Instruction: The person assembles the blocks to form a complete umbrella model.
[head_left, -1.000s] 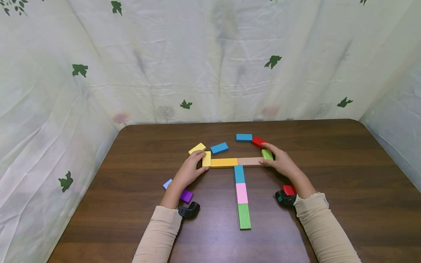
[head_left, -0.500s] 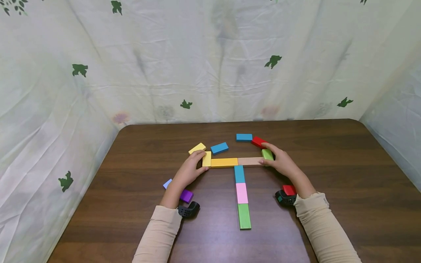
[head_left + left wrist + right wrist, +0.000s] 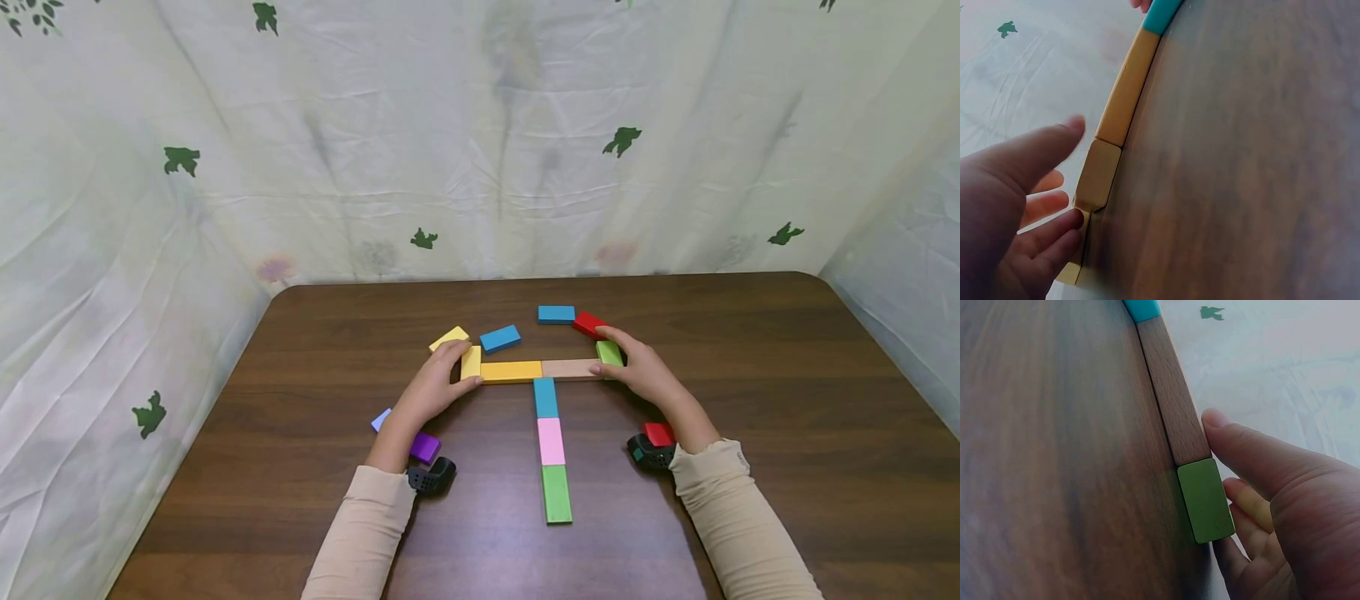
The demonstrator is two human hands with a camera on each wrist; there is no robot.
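Fingers (image 3: 1060, 228) of the left hand (image 3: 431, 390) are relaxed and parted widely from the thumb, pinching nothing; they lie along the left side of a yellow block (image 3: 472, 363), the thumb spanning its near end. Whether they touch it I cannot tell.

This yellow block stands at the left end of a row on the surface (image 3: 247, 475), crosswise to it. An orange block (image 3: 512, 372) touches its right side, then comes a tan block (image 3: 568, 368), then a lime block (image 3: 611, 353) set crosswise at the right end.

The right hand (image 3: 641, 371) spans the lime block, thumb held well apart from the fingers; its thumb tip is at the tan block's right end, and nothing is pinched.

From the row's middle a line runs nearer: teal block (image 3: 546, 398), pink block (image 3: 551, 442), green block (image 3: 557, 494), end to end.

Farther back lie a slanted yellow piece (image 3: 448, 337), a tilted blue block (image 3: 500, 338), and a second blue piece (image 3: 557, 315) meeting a red block (image 3: 588, 323). Near the left forearm are a purple block (image 3: 426, 448) and a partly hidden pale blue one (image 3: 381, 419); another red piece (image 3: 659, 434) lies by the right wrist.
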